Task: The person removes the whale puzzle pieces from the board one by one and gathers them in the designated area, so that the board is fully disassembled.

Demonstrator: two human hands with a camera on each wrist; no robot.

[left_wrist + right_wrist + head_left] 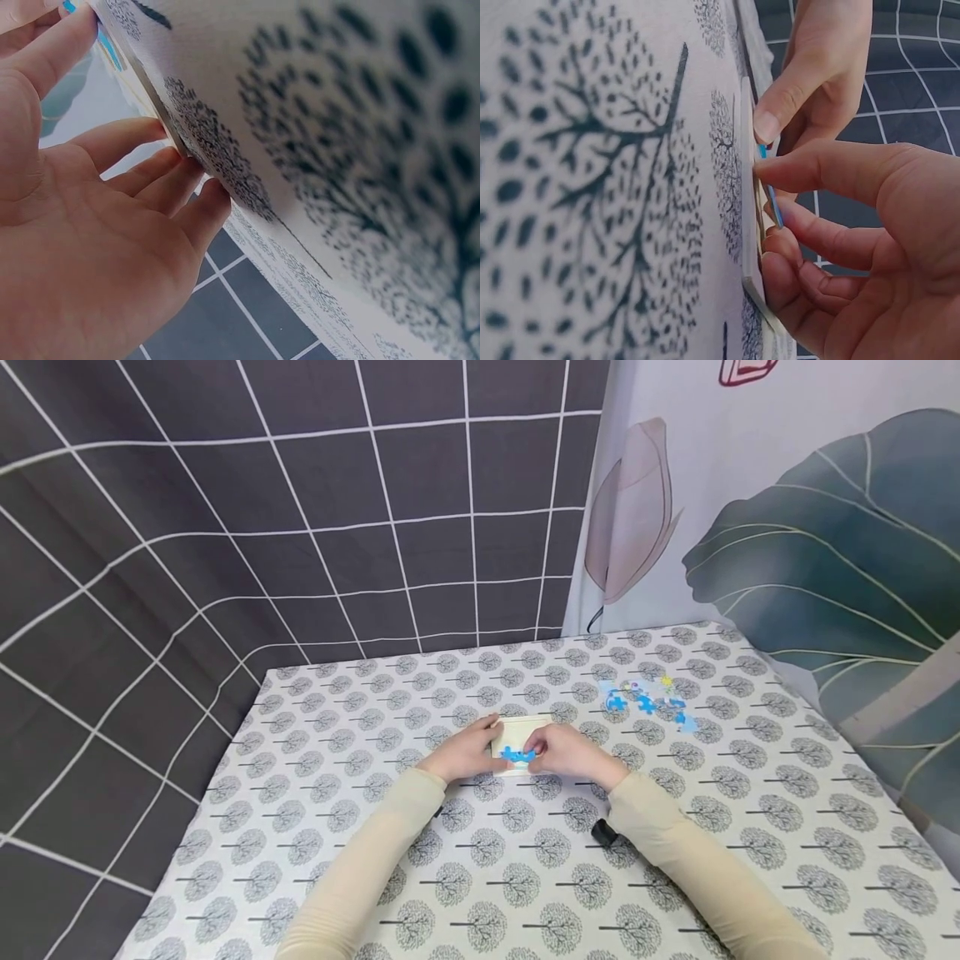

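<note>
A cream puzzle board [525, 724] lies flat on the patterned cloth, with blue jigsaw pieces [507, 753] along its near part. My left hand [467, 752] holds the board's left side, fingers against the edge and thumb on top beside the blue pieces. In the left wrist view, the fingertips of this hand [112, 217] meet the thin edge of the board [161, 112]. From the right, my right hand [568, 752] pinches a blue jigsaw piece [774, 206] between thumb and fingers, low over the board. Its fingers partly hide that piece.
Several loose jigsaw pieces [646, 704], blue with some yellow and pale parts, lie scattered to the right and farther back. A tree-patterned cloth [480, 893] covers the table. Behind it hang a dark gridded curtain [420, 485] and a pale leaf-printed one [675, 577].
</note>
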